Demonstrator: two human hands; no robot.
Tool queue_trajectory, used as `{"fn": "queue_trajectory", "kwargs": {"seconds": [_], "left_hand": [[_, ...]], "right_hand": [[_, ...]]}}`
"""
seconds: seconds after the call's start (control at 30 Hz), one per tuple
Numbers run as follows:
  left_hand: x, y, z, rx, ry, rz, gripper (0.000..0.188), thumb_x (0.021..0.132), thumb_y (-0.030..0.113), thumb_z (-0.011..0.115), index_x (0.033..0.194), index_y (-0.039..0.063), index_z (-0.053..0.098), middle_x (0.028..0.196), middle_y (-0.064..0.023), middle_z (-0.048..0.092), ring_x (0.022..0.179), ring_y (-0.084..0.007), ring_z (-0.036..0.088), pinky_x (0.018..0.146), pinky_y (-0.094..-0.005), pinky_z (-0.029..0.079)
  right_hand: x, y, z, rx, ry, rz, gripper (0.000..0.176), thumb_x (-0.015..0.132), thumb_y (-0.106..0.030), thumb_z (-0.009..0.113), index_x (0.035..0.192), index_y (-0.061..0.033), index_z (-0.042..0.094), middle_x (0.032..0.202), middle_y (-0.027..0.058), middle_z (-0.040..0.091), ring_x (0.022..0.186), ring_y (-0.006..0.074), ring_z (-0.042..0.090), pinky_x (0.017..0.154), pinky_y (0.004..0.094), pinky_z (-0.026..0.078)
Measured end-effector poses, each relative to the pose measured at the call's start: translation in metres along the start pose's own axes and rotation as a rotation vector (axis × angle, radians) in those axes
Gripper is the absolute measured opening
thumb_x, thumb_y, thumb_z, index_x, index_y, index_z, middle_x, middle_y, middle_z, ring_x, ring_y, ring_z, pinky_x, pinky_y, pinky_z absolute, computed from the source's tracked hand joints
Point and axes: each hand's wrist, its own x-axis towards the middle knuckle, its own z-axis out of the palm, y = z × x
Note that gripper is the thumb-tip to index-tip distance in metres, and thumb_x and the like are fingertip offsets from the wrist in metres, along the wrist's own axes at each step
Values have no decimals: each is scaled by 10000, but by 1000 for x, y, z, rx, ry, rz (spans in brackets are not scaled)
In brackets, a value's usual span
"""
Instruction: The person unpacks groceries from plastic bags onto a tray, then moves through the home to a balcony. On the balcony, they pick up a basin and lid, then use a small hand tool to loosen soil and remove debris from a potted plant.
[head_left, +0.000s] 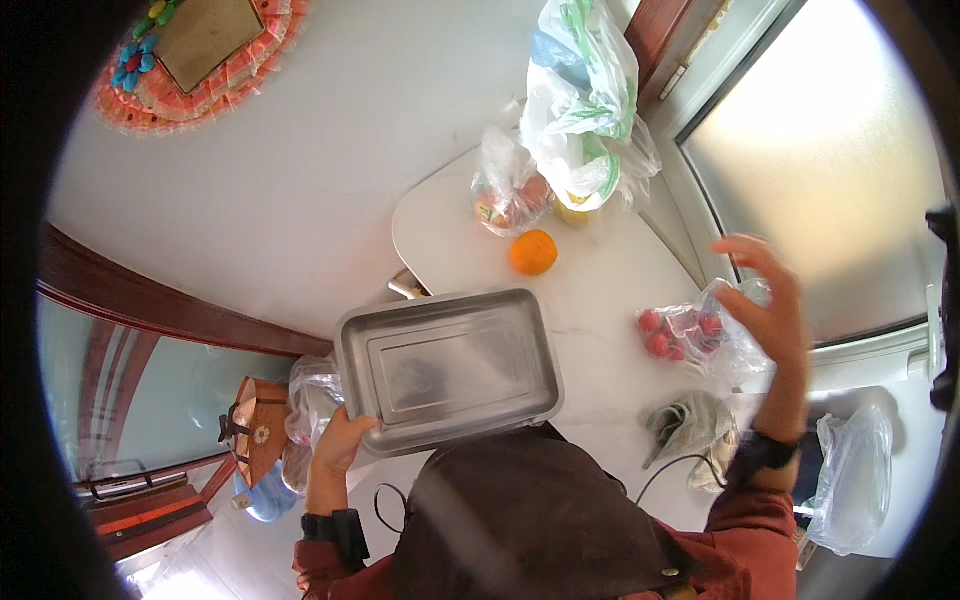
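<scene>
My left hand (339, 444) grips the lower left corner of a rectangular stainless steel tray (457, 367), thumb over the rim. Nothing lies in the tray, which covers the near left part of a white table (600, 300). My right hand (765, 300) is raised at the right, its fingers apart and slightly blurred, with nothing in it. Below and left of that hand, a clear plastic bag (739, 356) holds several round red fruits (660, 343). Beyond the tray sits an orange citrus fruit (533, 253). Behind it, another clear bag (499, 161) contains reddish fruits (496, 211).
A white and green plastic bag (581, 120) stands at the table's far end, partly hiding a yellow item (574, 214). Crumpled grey cloth (686, 424) lies near the right edge. A frosted-glass door (817, 202) borders the right side; a wall (330, 165) borders the left.
</scene>
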Motion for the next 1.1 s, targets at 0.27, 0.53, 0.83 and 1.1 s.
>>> {"fn": "queue_trajectory", "kwargs": {"seconds": [0.27, 0.53, 0.83, 1.1], "left_hand": [[-24, -4, 9, -51, 182, -22, 494, 729, 33, 599, 1199, -63, 479, 1070, -95, 593, 949, -184, 574, 862, -294, 441], [-11, -21, 35, -135, 250, -45, 460, 760, 56, 604, 1185, -62, 472, 1045, -101, 587, 932, -176, 567, 817, -298, 456], [8, -16, 46, -126, 208, -55, 442, 774, 73, 588, 1186, -52, 484, 1045, -105, 583, 933, -175, 561, 804, -295, 457], [4, -18, 52, -114, 170, -32, 427, 778, 74, 586, 1172, -58, 493, 1046, -111, 592, 923, -190, 573, 806, -310, 465]], "right_hand": [[54, 43, 263, -113, -73, 176, 601, 740, -318, 701, 1198, -6, 468, 1123, 184, 552, 1034, 330, 541, 877, 403, 440], [3, 32, 227, 351, -312, -106, 646, 687, -381, 703, 1189, -38, 485, 1153, 163, 555, 1040, 339, 513, 907, 427, 397], [59, 37, 240, 111, -235, -269, 771, 701, -371, 734, 1278, 6, 388, 1291, 210, 420, 1139, 382, 428, 982, 458, 314], [204, 39, 292, -35, -119, 321, 675, 724, -301, 668, 1271, 8, 423, 1186, 216, 541, 1082, 353, 527, 946, 405, 393]]}}
